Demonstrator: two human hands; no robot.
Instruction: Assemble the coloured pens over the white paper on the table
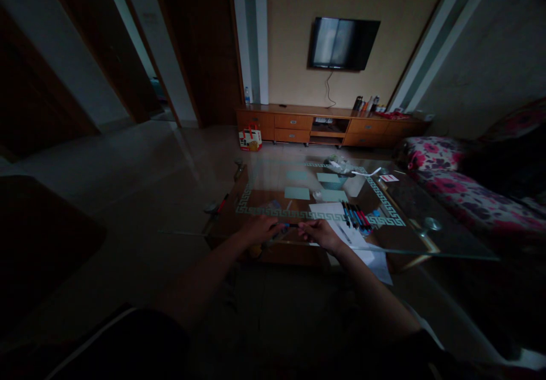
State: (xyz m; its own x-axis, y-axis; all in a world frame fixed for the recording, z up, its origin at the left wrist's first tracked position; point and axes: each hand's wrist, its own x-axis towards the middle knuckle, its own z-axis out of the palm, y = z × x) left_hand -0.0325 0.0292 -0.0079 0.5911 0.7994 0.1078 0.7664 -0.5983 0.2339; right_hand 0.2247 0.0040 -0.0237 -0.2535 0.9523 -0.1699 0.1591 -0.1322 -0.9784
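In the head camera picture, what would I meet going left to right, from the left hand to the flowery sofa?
First the left hand, then slim pen-like thing, right hand, row of pens, little red-and-white card, flowery sofa.

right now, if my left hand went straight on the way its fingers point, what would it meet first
Most likely your right hand, fingertips facing your left hand across the pen between them, though depth is hard to judge in this dimness.
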